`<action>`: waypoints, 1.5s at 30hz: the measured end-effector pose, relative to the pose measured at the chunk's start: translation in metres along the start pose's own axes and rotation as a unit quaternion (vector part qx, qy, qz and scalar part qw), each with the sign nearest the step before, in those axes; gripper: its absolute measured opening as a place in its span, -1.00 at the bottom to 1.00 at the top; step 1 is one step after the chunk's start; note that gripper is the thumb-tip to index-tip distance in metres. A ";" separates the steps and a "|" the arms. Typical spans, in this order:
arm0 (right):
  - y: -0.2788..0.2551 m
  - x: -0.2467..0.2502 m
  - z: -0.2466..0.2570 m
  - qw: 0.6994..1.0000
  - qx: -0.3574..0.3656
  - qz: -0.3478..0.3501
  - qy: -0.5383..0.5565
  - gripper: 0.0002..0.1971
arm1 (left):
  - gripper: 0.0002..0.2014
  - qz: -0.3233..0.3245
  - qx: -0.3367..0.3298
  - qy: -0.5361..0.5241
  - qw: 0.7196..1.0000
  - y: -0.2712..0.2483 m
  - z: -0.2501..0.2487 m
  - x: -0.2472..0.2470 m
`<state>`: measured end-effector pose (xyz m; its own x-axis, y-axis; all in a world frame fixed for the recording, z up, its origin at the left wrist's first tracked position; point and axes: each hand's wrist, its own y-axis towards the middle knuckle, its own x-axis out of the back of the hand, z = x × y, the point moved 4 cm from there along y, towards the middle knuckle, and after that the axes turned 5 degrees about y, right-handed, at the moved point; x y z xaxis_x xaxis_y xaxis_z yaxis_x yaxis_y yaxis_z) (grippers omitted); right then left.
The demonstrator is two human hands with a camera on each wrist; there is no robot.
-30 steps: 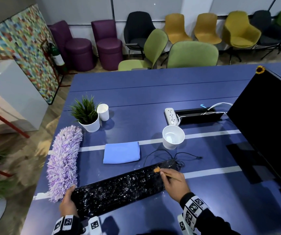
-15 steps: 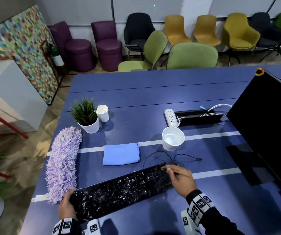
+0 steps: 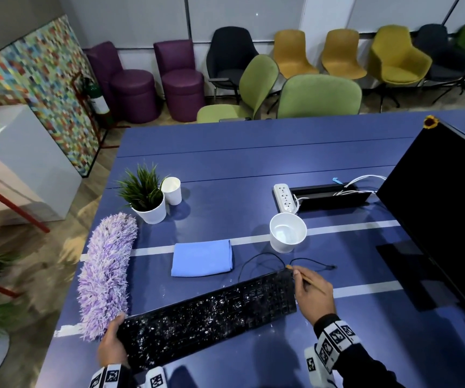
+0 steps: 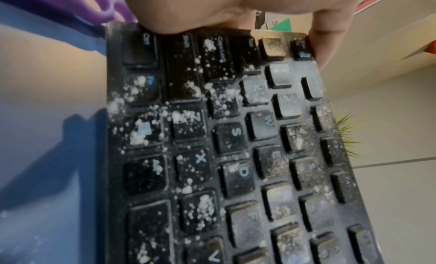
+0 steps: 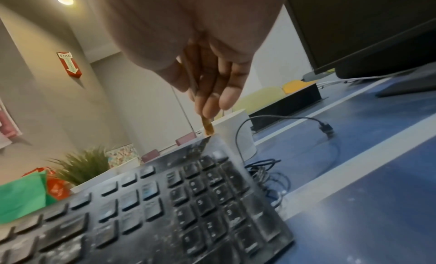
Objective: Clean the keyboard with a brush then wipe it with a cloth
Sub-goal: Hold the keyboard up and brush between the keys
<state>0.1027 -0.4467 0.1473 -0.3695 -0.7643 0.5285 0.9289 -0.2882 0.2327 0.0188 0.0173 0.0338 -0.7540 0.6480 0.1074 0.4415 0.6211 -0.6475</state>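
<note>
The right hand pinches a thin brush at the dusty keyboard's far corner — the left hand grips its near end. A white bowl sits beyond, its contents unclear.

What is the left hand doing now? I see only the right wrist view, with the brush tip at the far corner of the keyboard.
Observer: The left hand grips the left end of the keyboard, with the thumb on top near the Ctrl key.
Operator: Are the keys on that side clean?
Observer: No. White crumbs lie thick there, around the Z and X keys.
Operator: What lies ready for the wiping step?
Observer: A blue cloth lies folded on the table beyond the keyboard, between the purple duster and the white cup. No hand touches it.
</note>
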 end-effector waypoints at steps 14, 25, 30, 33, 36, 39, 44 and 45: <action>-0.017 -0.003 0.020 0.999 0.034 0.029 0.014 -0.82 | -0.80 0.002 -0.072 0.003 0.997 -0.008 -0.006 0.002; -0.023 -0.010 0.018 0.992 0.044 0.106 0.044 -0.86 | -0.82 0.015 -0.054 -0.009 0.998 -0.027 -0.015 -0.006; -0.046 -0.029 0.002 0.962 0.006 0.268 -0.042 -0.77 | -0.83 -0.008 -0.061 0.011 0.998 -0.021 -0.011 0.001; -0.046 -0.021 -0.006 0.985 0.000 0.169 -0.014 -0.83 | -0.82 0.003 -0.070 0.012 0.997 -0.028 -0.015 -0.003; -0.054 -0.029 -0.013 0.971 0.002 0.237 -0.037 -0.75 | -0.85 0.001 -0.069 -0.006 0.998 -0.023 -0.011 0.000; -0.062 -0.029 -0.021 0.968 -0.018 0.246 -0.045 -0.73 | -0.81 0.010 -0.033 -0.014 0.999 -0.021 -0.009 -0.001; -0.057 -0.023 -0.013 0.978 0.023 0.208 -0.023 -0.83 | -0.60 0.019 -0.019 0.012 1.000 -0.012 -0.006 0.002; -0.058 -0.024 -0.013 0.972 0.012 0.231 -0.037 -0.81 | -0.68 0.018 -0.015 0.005 1.000 -0.014 -0.007 0.002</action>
<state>0.0585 -0.4190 0.1109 0.0844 -0.7647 0.6388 0.9957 0.0894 -0.0245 0.0145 0.0126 0.0487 -0.7321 0.6749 0.0925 0.4830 0.6100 -0.6281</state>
